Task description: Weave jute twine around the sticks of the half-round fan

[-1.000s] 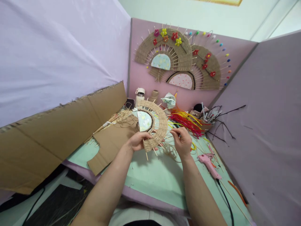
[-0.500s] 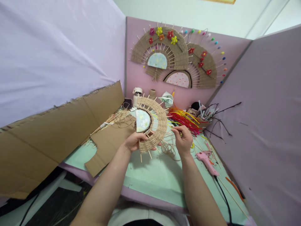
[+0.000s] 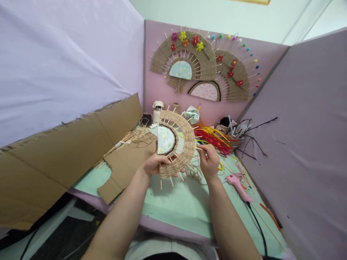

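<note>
My left hand (image 3: 157, 164) is closed around the lower part of a half-round woven fan (image 3: 188, 144), thumb in front and fingertips showing behind. The fan has a band of tan twine woven over thin wooden sticks, whose ends poke out around the rim. At its centre is a pale blue floral half-disc (image 3: 165, 140) edged with dark trim. My right hand (image 3: 210, 160) is closed in a pinch at the fan's right rim, thumb and forefinger at the end of one wooden stick (image 3: 198, 148). Whether twine is also in those fingers is too small to tell.
Loose twine (image 3: 193, 173) lies behind the fan. Red and yellow pipe cleaners (image 3: 214, 139) are heaped at the back right, beside a box with twigs (image 3: 252, 141). A pink glue gun (image 3: 240, 187) rests at right. Cut cardboard (image 3: 127, 162) lies left. Two decorated fans (image 3: 211, 57) hang behind.
The fan has turned slightly and shifted a little to the right in my left hand. My right thumb and forefinger, just off the rim before, have come to a stick end.
</note>
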Tool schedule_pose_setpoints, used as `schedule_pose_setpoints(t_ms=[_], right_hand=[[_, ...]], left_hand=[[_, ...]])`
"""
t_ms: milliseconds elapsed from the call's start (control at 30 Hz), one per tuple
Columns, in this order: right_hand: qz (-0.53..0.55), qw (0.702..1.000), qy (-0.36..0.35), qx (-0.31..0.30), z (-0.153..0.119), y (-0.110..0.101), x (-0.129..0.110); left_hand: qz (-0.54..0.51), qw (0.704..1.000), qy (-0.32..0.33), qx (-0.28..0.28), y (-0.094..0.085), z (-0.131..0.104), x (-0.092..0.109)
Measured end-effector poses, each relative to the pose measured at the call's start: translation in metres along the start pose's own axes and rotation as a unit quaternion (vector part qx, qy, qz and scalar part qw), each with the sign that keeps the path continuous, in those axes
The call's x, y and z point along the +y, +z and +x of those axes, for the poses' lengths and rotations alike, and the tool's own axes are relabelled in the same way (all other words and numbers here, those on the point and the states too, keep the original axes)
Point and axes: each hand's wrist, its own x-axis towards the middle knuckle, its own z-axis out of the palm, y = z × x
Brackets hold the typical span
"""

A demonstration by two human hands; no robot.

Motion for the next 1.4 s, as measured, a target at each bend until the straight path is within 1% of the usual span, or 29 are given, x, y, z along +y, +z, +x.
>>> schedule_pose_setpoints(t_ms=[67, 167, 433, 667, 767, 867, 933, 967, 1033, 1067, 1133, 1233, 1267, 1333, 1400], right_hand=[[-0.014, 1.000, -0.017, 0.008, 0.001, -0.001, 0.001], [-0.029, 0.999, -0.026, 0.022, 0.002, -0.003, 0.003], [-0.051, 0.997, -0.018, 0.057, 0.002, -0.005, 0.001], [-0.071, 0.993, -0.017, 0.095, 0.003, -0.009, 0.006], [-0.071, 0.992, -0.011, 0.109, 0.004, -0.011, 0.010], [-0.059, 0.992, 0.006, 0.112, 0.005, -0.014, 0.012], [-0.033, 0.993, 0.029, 0.111, 0.006, -0.014, 0.013], [-0.010, 0.993, 0.050, 0.104, 0.006, -0.014, 0.013], [0.054, 0.989, 0.118, 0.075, 0.007, -0.013, 0.012], [0.093, 0.981, 0.161, 0.055, 0.008, -0.012, 0.012], [0.176, 0.952, 0.250, 0.009, 0.008, -0.010, 0.012], [0.287, 0.886, 0.362, -0.047, 0.007, -0.005, 0.010], [0.318, 0.862, 0.390, -0.056, 0.007, -0.004, 0.009], [0.367, 0.824, 0.428, -0.054, 0.006, -0.002, 0.005], [0.396, 0.805, 0.440, -0.043, 0.005, 0.001, 0.001]], left_hand=[[0.008, 1.000, -0.007, -0.001, 0.001, -0.002, 0.001], [0.021, 1.000, -0.016, 0.000, 0.002, -0.004, 0.003], [0.042, 0.998, -0.019, 0.042, 0.004, -0.003, 0.004], [0.044, 0.997, -0.018, 0.055, 0.003, -0.003, 0.004], [0.045, 0.997, -0.028, 0.054, 0.003, -0.003, 0.004], [0.046, 0.997, -0.043, 0.050, 0.004, -0.003, 0.002], [0.046, 0.996, -0.058, 0.042, 0.004, -0.004, 0.001], [0.045, 0.996, -0.066, 0.035, 0.004, -0.004, 0.001], [0.043, 0.996, -0.080, 0.019, 0.005, -0.005, 0.000], [0.042, 0.996, -0.084, 0.012, 0.005, -0.005, 0.000], [0.039, 0.995, -0.087, 0.005, 0.004, -0.005, 0.000], [0.026, 0.996, -0.085, -0.001, 0.002, -0.004, -0.002], [0.021, 0.996, -0.083, -0.005, 0.001, -0.003, -0.003], [0.013, 0.997, -0.077, -0.010, 0.001, -0.001, -0.005], [0.005, 0.998, -0.069, -0.008, 0.002, 0.002, -0.007]])
